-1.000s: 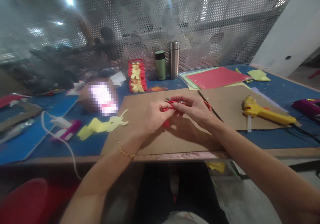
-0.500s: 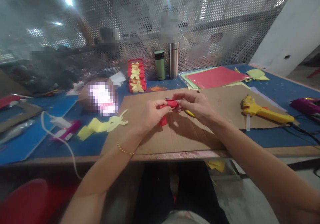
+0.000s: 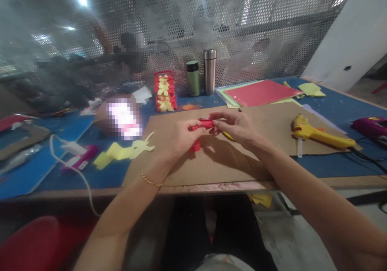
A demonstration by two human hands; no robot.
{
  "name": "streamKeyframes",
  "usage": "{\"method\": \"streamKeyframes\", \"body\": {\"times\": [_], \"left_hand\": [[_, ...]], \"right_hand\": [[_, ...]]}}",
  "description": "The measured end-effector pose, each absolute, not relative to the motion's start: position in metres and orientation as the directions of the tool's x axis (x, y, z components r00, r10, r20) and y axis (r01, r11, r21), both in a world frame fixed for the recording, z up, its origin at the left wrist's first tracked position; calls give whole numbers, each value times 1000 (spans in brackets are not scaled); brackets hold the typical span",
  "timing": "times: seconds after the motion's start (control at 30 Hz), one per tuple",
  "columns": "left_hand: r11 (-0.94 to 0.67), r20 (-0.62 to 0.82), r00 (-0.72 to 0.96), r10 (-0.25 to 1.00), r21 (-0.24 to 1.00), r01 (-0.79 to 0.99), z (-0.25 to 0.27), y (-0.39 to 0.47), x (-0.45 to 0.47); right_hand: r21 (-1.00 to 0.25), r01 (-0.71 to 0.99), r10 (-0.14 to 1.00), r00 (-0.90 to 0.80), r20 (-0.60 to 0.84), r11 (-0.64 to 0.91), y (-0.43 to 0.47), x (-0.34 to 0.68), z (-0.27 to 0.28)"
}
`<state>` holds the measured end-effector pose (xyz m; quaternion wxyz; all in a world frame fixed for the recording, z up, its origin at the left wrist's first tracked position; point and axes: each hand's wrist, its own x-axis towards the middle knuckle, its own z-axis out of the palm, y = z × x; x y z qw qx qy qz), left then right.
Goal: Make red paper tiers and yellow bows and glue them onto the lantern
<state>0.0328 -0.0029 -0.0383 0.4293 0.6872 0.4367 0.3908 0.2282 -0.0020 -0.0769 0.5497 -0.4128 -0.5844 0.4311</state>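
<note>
Between my two hands is a small folded strip of red paper (image 3: pixel 207 124), held just above a sheet of brown cardboard (image 3: pixel 181 174). My left hand (image 3: pixel 188 136) pinches its left end between thumb and fingers. At the right end, my right hand (image 3: pixel 232 126) has thumb and fingertips closed on the paper. Another small red piece (image 3: pixel 196 145) shows below my left fingers; whether it joins the strip I cannot tell. Behind my right hand a yellow-handled tool (image 3: pixel 229 136) lies on the cardboard, mostly hidden.
A yellow glue gun (image 3: pixel 323 137) rests on the cardboard at right. Yellow paper cutouts (image 3: pixel 121 153) lie left, near a blurred bright phone-like screen (image 3: pixel 125 119). Behind stand red pieces with yellow bows (image 3: pixel 163 89), a green cup (image 3: pixel 193 79), a steel flask (image 3: pixel 209 73) and red sheets (image 3: pixel 263 93).
Both hands stay in nearly the same place on the red paper. The strip and my fingertips have shifted only slightly.
</note>
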Motion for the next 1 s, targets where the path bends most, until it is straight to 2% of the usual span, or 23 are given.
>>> {"method": "streamKeyframes", "body": {"times": [0.3,0.57,1.0], "left_hand": [[-210,135,295,946,948,238,-44,4,30],[-249,163,324,932,937,244,-46,3,31],[-189,123,342,932,968,167,-53,16,22]], "right_hand": [[-950,59,952,-9,305,305,7,232,-83],[-951,70,944,-163,288,302,1,228,-85],[-930,4,912,-196,361,369,-4,222,-82]]}}
